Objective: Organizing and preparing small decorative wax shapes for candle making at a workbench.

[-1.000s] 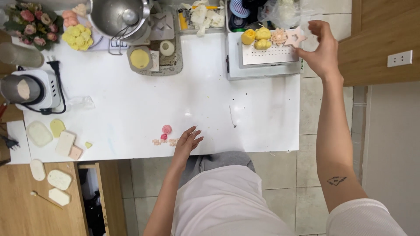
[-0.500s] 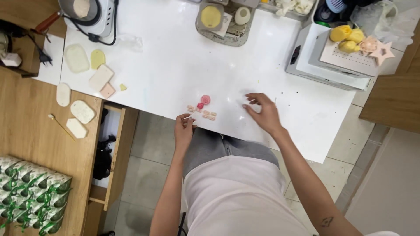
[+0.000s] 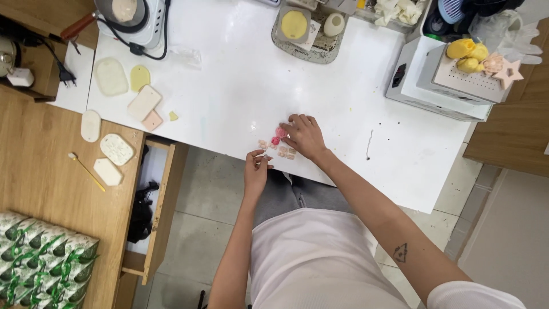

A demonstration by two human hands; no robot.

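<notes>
Where the white table (image 3: 240, 97) meets its near edge, the right hand (image 3: 306, 136) lies palm down over a cluster of small pink pieces (image 3: 273, 143), its fingertips touching the rounder, deeper pink ones; the palm hides whatever lies beneath it, so whether the fingers pinch anything cannot be told. Just below, off the table edge, the left hand (image 3: 255, 171) has its fingertips drawn together, and anything between them is too small to make out. At the picture's top, a round appliance (image 3: 128, 14) and a grey tray (image 3: 320, 46) are cut off.
</notes>
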